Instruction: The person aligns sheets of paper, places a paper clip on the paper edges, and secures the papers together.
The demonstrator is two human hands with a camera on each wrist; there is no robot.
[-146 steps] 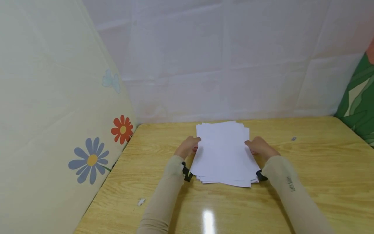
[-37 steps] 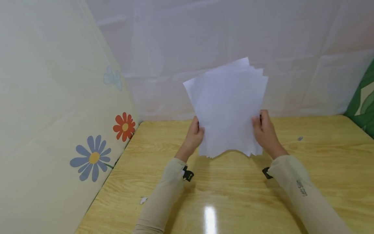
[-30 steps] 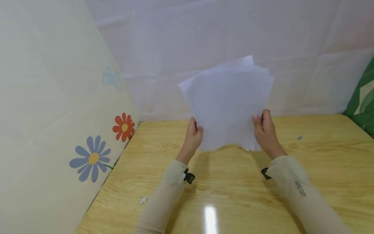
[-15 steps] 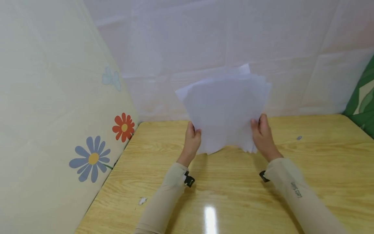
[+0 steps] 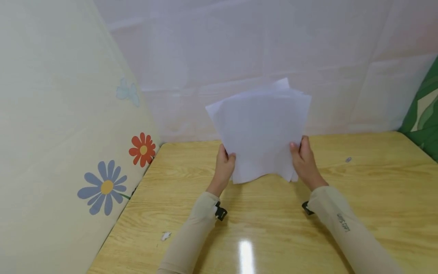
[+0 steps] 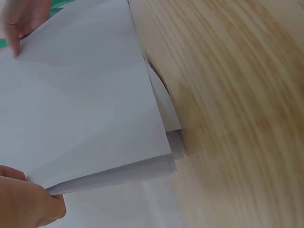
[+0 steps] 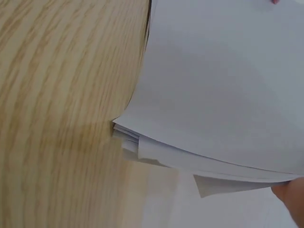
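A stack of white paper sheets (image 5: 263,133) stands tilted up between both hands, its lower edge close over the wooden table. My left hand (image 5: 223,167) pinches the left edge, thumb in front and fingers behind. On the opposite edge my right hand (image 5: 305,161) grips the same way. The sheets are fanned unevenly at the top, with corners sticking out. In the left wrist view, the paper (image 6: 90,95) shows several layers apart along its side edge near the left hand (image 6: 28,202). Uneven lower corners of the paper (image 7: 218,90) show in the right wrist view.
The wooden table (image 5: 273,213) runs back to a pale cloth backdrop (image 5: 212,57). A small paper clip (image 5: 348,160) lies at the right, and a white scrap (image 5: 165,236) lies by the left forearm. A flower-printed sheet (image 5: 51,114) borders the left side.
The paper stack, lying nearly flat on the table at first, has been raised and tilted upright by both hands. Over the last second it has dropped slightly, both hands still gripping its sides.
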